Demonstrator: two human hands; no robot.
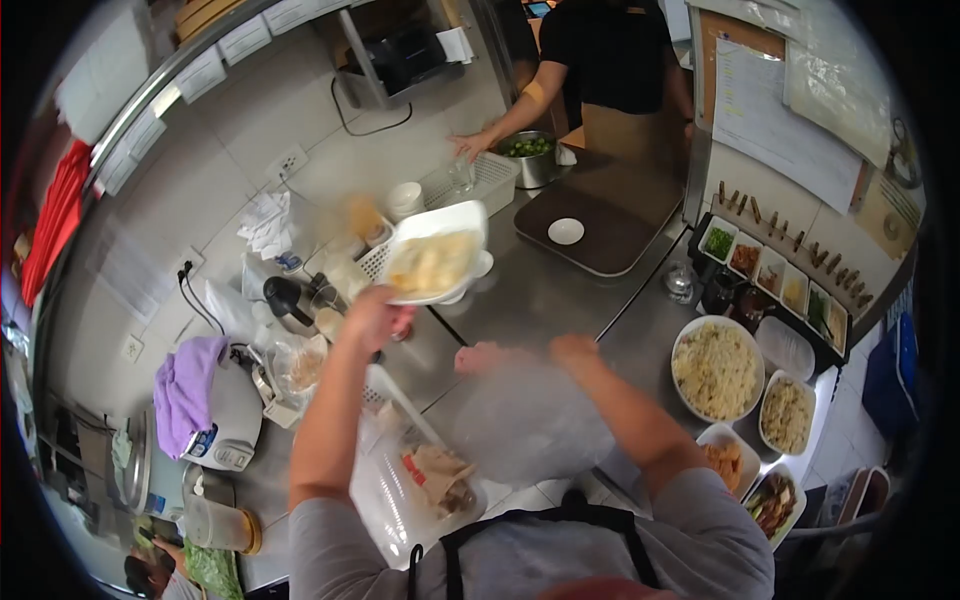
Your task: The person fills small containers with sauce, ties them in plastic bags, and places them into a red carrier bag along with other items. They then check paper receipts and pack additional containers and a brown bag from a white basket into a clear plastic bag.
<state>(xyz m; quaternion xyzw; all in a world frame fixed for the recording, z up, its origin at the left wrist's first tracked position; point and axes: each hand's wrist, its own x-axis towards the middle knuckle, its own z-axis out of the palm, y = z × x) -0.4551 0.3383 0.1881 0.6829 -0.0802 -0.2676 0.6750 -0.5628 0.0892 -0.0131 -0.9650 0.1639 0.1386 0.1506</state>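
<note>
My left hand (380,318) is raised over the left part of the steel counter, closed on the near rim of a white rectangular container (470,222). The container is tilted toward me, and pale yellow food (435,262) lies in it. My right hand (492,357) is in front of my body, above the counter. A blurred, translucent round patch (530,425) covers part of it, so its grip and anything in it cannot be made out. Below my left forearm, a clear plastic bin (400,485) holds a brown paper packet (436,468).
Across the counter, a person's hand (474,144) reaches to a glass in a white basket (498,178). Beside it are a metal pot (530,160) and a brown tray (610,262) with a small white dish (566,231). Food bowls (718,372) line the right; a rice cooker (232,420) stands left.
</note>
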